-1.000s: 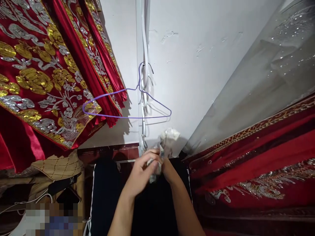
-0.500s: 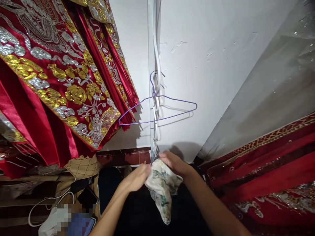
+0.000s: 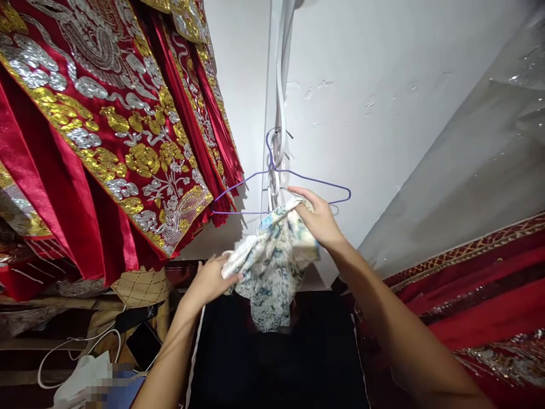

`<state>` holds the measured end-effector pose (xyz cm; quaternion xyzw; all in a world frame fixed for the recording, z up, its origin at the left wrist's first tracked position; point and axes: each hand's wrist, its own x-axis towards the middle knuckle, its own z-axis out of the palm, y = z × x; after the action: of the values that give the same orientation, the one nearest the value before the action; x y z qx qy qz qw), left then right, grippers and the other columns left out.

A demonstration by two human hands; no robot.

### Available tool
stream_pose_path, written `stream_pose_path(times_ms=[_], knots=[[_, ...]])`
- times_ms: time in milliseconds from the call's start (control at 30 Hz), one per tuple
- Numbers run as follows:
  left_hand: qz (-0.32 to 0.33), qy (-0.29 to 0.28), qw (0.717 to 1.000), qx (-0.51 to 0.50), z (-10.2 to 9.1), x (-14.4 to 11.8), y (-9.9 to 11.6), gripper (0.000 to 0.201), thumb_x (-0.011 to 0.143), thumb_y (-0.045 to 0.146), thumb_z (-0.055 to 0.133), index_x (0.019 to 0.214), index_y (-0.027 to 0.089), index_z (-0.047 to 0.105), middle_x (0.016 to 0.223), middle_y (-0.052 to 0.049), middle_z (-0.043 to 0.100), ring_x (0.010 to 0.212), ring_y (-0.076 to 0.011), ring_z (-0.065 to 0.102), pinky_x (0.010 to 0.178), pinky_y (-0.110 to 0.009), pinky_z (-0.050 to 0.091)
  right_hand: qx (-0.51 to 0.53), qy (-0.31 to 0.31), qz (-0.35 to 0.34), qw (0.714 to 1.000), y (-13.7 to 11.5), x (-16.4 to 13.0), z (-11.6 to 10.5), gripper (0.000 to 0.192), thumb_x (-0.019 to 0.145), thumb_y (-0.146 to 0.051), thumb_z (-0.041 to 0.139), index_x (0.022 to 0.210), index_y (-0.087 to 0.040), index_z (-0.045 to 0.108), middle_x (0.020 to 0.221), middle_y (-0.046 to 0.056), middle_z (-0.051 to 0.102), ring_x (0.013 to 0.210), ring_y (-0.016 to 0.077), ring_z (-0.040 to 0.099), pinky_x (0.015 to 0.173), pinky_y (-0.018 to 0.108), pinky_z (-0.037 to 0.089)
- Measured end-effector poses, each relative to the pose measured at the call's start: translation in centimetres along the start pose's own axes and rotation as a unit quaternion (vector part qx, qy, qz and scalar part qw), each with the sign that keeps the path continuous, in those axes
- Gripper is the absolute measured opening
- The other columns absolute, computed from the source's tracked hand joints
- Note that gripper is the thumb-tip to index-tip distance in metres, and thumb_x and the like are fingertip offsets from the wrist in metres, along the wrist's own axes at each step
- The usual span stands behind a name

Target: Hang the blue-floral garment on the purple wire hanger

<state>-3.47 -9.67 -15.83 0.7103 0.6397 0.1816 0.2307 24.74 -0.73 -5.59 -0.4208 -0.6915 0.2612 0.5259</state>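
Observation:
A thin white garment [image 3: 275,261] with a green and blue floral print hangs bunched between my hands. My left hand [image 3: 215,278] grips its lower left edge, thumb on top. Higher up, my right hand [image 3: 317,218] pinches the upper right part, with one finger stretched toward the wall. Just behind the cloth, a purple wire hanger [image 3: 323,182] hangs from a hook on a white strip. The cloth and my right hand cover part of its lower bar. Which part of the garment each hand holds, I cannot tell.
Red robes with gold and silver embroidery [image 3: 142,159] hang at the left. Red embroidered fabric [image 3: 489,295] and a translucent plastic cover [image 3: 460,153] are at the right. A dark phone [image 3: 143,345] and white cable [image 3: 42,363] lie on a wooden surface at lower left.
Both hands have moved apart, the right one up toward the hanger, the left one outward. The bunched cloth has risen and spread between them. The view has shifted slightly.

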Motion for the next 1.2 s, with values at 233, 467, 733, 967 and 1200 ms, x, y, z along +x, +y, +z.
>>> stream_pose_path(times_ms=[233,467,733,967,1200], knots=[[0.016,0.035,0.998,0.055,-2.7,2.9,-0.6,0.043,0.085,0.054,0.062,0.112,0.022,0.072,0.155,-0.010,0.049,0.143,-0.0418,0.043,0.118,-0.051,0.031,-0.110,0.015,0.029,0.993,6.5,1.6,-1.4,0.026,0.081,-0.035,0.056,0.061,-0.018,0.057,0.058,-0.001,0.049,0.061,0.0154,0.046,0.058,0.026,0.032],[0.122,0.155,0.979,0.052,-6.1,3.0,1.7,0.030,0.091,0.042,0.055,0.100,0.018,0.070,0.161,-0.014,0.037,0.149,-0.0337,0.035,0.121,-0.047,0.031,-0.158,0.010,0.018,0.987,4.3,1.5,-4.1,0.030,0.078,-0.032,0.060,0.054,-0.020,0.045,0.054,-0.005,0.033,0.054,0.0105,0.029,0.053,0.027,0.020],[0.180,0.266,0.934,-0.155,-9.3,7.8,6.8,0.028,0.089,0.044,0.061,0.086,0.017,0.069,0.114,-0.010,0.075,0.103,-0.0258,0.069,0.091,-0.037,0.052,-0.077,-0.043,0.056,0.994,5.4,0.2,-2.2,0.028,0.079,-0.039,0.058,0.061,-0.018,0.056,0.058,-0.002,0.047,0.057,0.0136,0.043,0.054,0.026,0.031],[0.206,0.103,0.918,-0.324,-11.0,9.9,8.3,0.046,0.082,0.042,0.072,0.061,0.020,0.037,0.053,0.007,0.035,0.046,-0.0069,0.031,0.046,-0.022,0.021,-0.116,0.115,-0.014,0.986,5.0,0.4,-6.5,0.080,0.072,-0.028,0.068,0.147,-0.020,0.043,0.073,-0.001,0.064,0.063,0.0188,0.057,0.065,0.030,0.044],[0.162,0.025,0.886,-0.435,-10.8,9.8,7.9,0.053,0.073,0.044,0.081,0.062,0.020,0.035,0.053,0.008,0.037,0.044,-0.0051,0.030,0.043,-0.019,0.021,-0.176,-0.008,0.022,0.984,7.1,6.1,-9.9,0.077,0.065,-0.026,0.073,0.140,-0.012,0.059,0.083,0.006,0.070,0.071,0.0201,0.061,0.069,0.031,0.045]])
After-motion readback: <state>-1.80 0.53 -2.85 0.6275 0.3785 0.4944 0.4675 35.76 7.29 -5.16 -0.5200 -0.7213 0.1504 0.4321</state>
